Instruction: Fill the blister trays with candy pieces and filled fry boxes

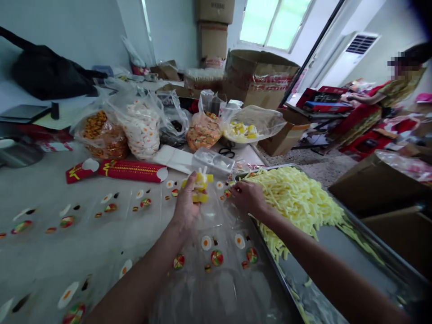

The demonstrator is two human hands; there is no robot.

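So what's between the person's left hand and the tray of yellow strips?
In the head view, clear plastic packaging with small pieces, including an egg-like one, lies between the left hand and the tray; the right hand shows there too.

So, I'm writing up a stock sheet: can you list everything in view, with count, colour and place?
Table: one, pale, left and centre
Clear trays: many, transparent, on the table
Small pieces: many, mixed colours, in the trays
Yellow pieces: several, yellow and white, left hand
Metal tray: one, silver, right
Strips: uncountable heap, pale yellow, metal tray
Red cartons: apparently two, red, behind the clear trays
Filled bags: at least five, clear, table's back
Scissors: one pair, black, before the bags
Black bag: one, black, far left
Boxes: several, brown, back and right
Window: one, greenish, back
Air conditioner: one, white, back right
Co-worker: one, red and tan clothing, right
Hands: two, bare, centre; right hand by metal tray's edge
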